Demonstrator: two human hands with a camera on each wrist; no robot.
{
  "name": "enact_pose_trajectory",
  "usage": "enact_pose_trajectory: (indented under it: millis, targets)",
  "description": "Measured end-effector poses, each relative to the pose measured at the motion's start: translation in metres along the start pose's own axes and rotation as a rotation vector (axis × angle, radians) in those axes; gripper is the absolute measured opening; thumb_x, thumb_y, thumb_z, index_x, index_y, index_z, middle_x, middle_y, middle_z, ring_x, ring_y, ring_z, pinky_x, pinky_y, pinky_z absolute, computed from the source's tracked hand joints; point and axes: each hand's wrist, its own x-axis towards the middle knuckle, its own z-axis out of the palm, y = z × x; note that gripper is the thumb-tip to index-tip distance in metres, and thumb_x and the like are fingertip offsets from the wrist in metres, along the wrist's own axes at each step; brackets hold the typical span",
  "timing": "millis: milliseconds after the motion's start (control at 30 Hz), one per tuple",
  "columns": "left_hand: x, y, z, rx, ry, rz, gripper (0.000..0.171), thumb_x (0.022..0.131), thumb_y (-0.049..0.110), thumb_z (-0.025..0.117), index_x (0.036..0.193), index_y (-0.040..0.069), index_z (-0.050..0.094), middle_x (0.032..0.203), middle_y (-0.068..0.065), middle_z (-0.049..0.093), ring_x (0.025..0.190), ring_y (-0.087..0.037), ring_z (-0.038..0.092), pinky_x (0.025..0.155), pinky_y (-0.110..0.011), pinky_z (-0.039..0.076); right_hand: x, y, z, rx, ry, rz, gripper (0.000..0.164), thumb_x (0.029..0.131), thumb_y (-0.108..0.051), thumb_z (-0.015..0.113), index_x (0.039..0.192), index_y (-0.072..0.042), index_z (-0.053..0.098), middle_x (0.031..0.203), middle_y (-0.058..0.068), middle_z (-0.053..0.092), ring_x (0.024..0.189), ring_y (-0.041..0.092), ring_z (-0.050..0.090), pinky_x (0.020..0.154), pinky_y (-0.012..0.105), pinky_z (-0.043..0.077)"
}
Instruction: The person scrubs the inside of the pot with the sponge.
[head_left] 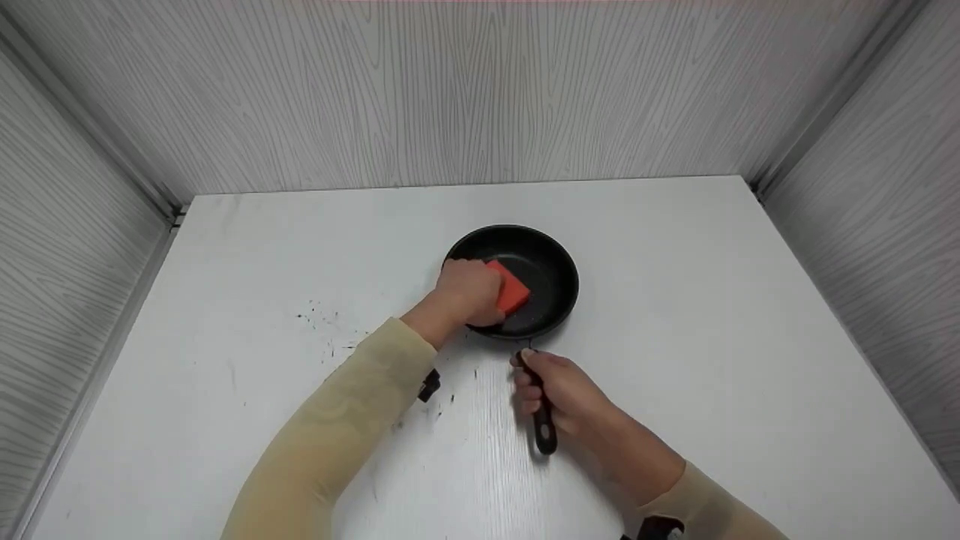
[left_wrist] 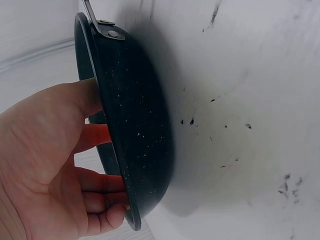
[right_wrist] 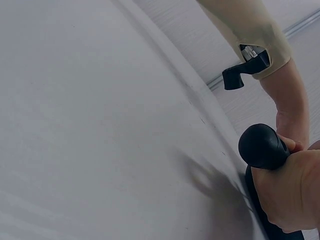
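Note:
A black frying pan [head_left: 551, 255] stands on the white table, its handle [head_left: 546, 435] pointing toward the front edge. My left hand [head_left: 471, 291] reaches over the pan's left side and holds a red sponge [head_left: 512, 291] against the inside. From the left wrist view, the left hand's fingers [left_wrist: 97, 185] dip behind the rim of the speckled pan [left_wrist: 140, 120], which hides the sponge. My right hand [head_left: 566, 390] grips the handle just below the pan. In the right wrist view the handle's rounded end [right_wrist: 261, 146] sticks out of the right hand [right_wrist: 290, 190].
Dark specks and scuffs [head_left: 319, 315] are scattered on the white table [head_left: 712, 337], left of the pan and in front of it. Grey wood-grained panels [head_left: 450, 90] rise behind the table and at both sides. A small black device [head_left: 429, 385] sits at the left sleeve.

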Motion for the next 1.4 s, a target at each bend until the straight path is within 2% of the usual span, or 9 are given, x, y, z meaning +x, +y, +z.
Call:
enact_pose_trajectory:
  millis: [267,400,567,667,767,933,1067,1200,1400]
  targets:
    - [0.000,0.002,0.009,-0.056,0.067,-0.009,0.050,0.079,0.055,0.070,0.110,0.016,0.066,0.093,-0.003,0.065,0.087,-0.022,0.058,0.079,-0.045,0.048,0.000,-0.001,0.000,0.003,0.012,0.023,0.031,0.105,-0.024,0.043,0.116,0.005,0.045,0.075,0.001,0.043,0.056,0.008,0.037,0.048,0.020,0.034]
    - [0.000,0.001,0.012,-0.062,0.077,-0.003,0.048,0.079,0.053,0.071,0.109,0.016,0.065,0.091,-0.002,0.064,0.085,-0.021,0.056,0.079,-0.044,0.047,0.000,-0.002,0.002,0.000,0.025,0.037,0.032,0.104,-0.024,0.044,0.117,0.005,0.045,0.075,0.001,0.043,0.056,0.008,0.038,0.048,0.020,0.034]
    - [0.000,-0.003,0.011,-0.080,0.087,0.032,0.044,0.078,0.052,0.069,0.107,0.018,0.066,0.083,0.001,0.062,0.077,-0.020,0.055,0.069,-0.038,0.046,0.001,-0.003,0.003,0.003,0.035,0.051,0.032,0.104,-0.024,0.045,0.118,0.005,0.046,0.075,0.001,0.044,0.056,0.008,0.038,0.048,0.020,0.034]
    - [-0.001,-0.004,0.009,-0.115,0.080,0.050,0.047,0.078,0.051,0.067,0.112,0.020,0.065,0.083,0.003,0.061,0.075,-0.019,0.055,0.066,-0.035,0.043,0.001,-0.003,0.003,0.005,0.034,0.048,0.032,0.104,-0.024,0.046,0.117,0.005,0.046,0.075,0.001,0.044,0.056,0.008,0.038,0.048,0.020,0.034]
    - [-0.003,-0.005,0.006,-0.196,0.061,0.050,0.055,0.076,0.050,0.066,0.124,0.022,0.064,0.090,0.003,0.063,0.079,-0.020,0.054,0.068,-0.034,0.042,0.001,-0.003,0.003,0.014,0.020,0.035,0.031,0.104,-0.024,0.046,0.116,0.005,0.046,0.076,0.002,0.044,0.057,0.008,0.038,0.049,0.020,0.034]
    - [-0.007,-0.004,0.004,-0.439,0.047,0.055,0.067,0.073,0.049,0.065,0.134,0.024,0.060,0.104,0.004,0.064,0.085,-0.019,0.053,0.072,-0.031,0.042,0.001,0.000,0.000,0.061,-0.017,0.042,0.030,0.104,-0.022,0.045,0.117,0.005,0.044,0.077,0.004,0.044,0.058,0.010,0.039,0.051,0.021,0.036]
    - [-0.015,-0.006,0.003,-0.590,0.108,0.060,0.067,0.073,0.047,0.066,0.136,0.025,0.059,0.099,0.004,0.064,0.082,-0.016,0.054,0.071,-0.030,0.043,0.002,0.001,-0.002,0.083,-0.036,0.060,0.033,0.103,-0.022,0.047,0.119,0.007,0.044,0.079,0.006,0.047,0.060,0.012,0.043,0.054,0.022,0.040]
    - [-0.029,-0.012,-0.004,-0.647,0.223,-0.001,0.069,0.076,0.046,0.066,0.141,0.025,0.054,0.097,0.005,0.063,0.083,-0.014,0.054,0.070,-0.031,0.045,0.003,0.000,-0.003,0.054,-0.027,0.072,0.039,0.103,-0.024,0.048,0.124,0.008,0.044,0.081,0.007,0.050,0.063,0.014,0.049,0.058,0.025,0.045]
    - [-0.057,-0.033,-0.010,-0.594,0.393,-0.253,0.069,0.079,0.048,0.062,0.141,0.020,0.052,0.100,-0.005,0.059,0.088,-0.020,0.053,0.071,-0.036,0.049,0.003,-0.002,-0.005,-0.027,0.015,0.067,0.045,0.102,-0.028,0.050,0.127,0.009,0.045,0.085,0.011,0.058,0.074,0.021,0.064,0.072,0.034,0.055]
